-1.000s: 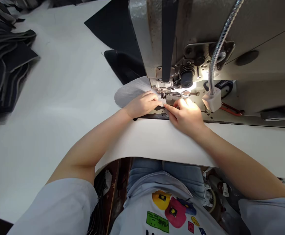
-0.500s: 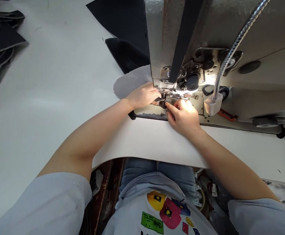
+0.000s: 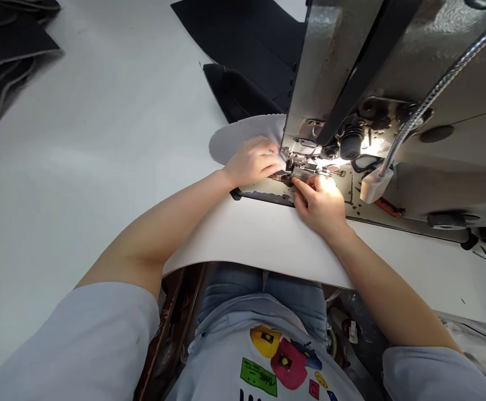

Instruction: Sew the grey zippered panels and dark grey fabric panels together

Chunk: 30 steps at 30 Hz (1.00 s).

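A grey mesh fabric piece (image 3: 243, 135) lies on the white table, its right end under the presser foot (image 3: 305, 165) of an industrial sewing machine (image 3: 351, 72). My left hand (image 3: 253, 161) rests on the fabric just left of the foot, fingers curled and pressing it down. Just in front of the foot, my right hand (image 3: 320, 200) has its fingers pinched together at the fabric's edge by the needle plate. A lamp lights the needle area brightly, and the fabric there is partly hidden by both hands.
Dark denim pieces (image 3: 246, 55) lie behind the grey fabric, beside the machine. A stack of dark cut pieces (image 3: 4, 61) sits at the far left of the white table (image 3: 101, 167). A flexible lamp arm (image 3: 426, 106) hangs at the right.
The view has shifted, so the machine looms larger and more tilted. Both hands stay at the presser foot, the right fingers a little closer to it.
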{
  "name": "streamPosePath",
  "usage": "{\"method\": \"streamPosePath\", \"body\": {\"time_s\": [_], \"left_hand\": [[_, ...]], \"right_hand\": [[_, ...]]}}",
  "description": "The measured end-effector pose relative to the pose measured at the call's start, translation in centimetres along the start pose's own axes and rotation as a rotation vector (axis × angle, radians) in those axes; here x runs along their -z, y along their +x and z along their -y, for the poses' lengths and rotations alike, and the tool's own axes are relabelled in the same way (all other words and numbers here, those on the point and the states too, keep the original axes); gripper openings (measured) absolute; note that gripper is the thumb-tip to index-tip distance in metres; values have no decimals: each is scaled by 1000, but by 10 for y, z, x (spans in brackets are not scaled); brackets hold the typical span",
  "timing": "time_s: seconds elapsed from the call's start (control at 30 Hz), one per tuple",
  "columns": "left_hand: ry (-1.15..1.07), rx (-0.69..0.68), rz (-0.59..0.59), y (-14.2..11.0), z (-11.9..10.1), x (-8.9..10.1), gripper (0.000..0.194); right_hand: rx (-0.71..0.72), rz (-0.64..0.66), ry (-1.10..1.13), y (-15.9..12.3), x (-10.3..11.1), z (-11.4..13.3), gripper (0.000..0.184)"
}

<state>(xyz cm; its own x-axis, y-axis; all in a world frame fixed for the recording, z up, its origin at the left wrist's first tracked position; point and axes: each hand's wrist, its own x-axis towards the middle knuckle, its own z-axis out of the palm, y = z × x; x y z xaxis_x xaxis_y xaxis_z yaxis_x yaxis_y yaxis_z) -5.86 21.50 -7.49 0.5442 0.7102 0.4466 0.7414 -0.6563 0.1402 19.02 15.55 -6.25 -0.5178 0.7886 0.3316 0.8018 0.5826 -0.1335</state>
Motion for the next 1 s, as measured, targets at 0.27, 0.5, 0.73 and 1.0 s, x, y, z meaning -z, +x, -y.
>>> {"method": "streamPosePath", "body": {"time_s": [0.27,0.5,0.73,1.0], "left_hand": [[135,608,38,6,62,14,66],[434,709,320,19,30,44,72],[305,585,761,-73,-101,107,60],[-142,675,817,-136,-154,177,37]], "right_hand": [[4,1,41,-1,0,2,36],[41,-29,126,-7,6,1,36],[440,32,406,-16,15,29,41],[499,391,532,-21,23,35,62]]}}
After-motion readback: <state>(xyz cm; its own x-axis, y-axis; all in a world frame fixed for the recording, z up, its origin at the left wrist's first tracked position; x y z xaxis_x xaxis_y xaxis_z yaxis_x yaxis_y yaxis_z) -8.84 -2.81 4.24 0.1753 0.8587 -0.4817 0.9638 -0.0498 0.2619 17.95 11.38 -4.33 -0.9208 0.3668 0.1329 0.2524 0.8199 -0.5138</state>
